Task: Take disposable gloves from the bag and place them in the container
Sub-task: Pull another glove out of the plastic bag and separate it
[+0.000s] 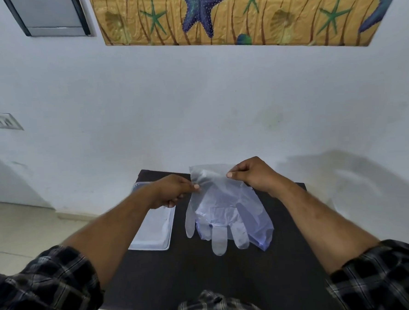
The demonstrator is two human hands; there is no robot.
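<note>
A clear disposable glove [219,235] hangs in the air above the dark table [206,274], cuff up and fingers pointing down. My left hand [174,190] pinches the cuff's left edge and my right hand [250,176] pinches its right edge, holding it spread between them. Behind the glove lies the bluish plastic bag [263,228] on the table, partly hidden by it. A clear rectangular container [155,227] sits on the table's left side, just under my left hand; whether anything lies in it I cannot tell.
The small table stands against a white wall [195,107]. Pale floor [24,233] shows to the left. A switch plate [4,121] is on the wall at far left, and a starfish picture [237,11] hangs above.
</note>
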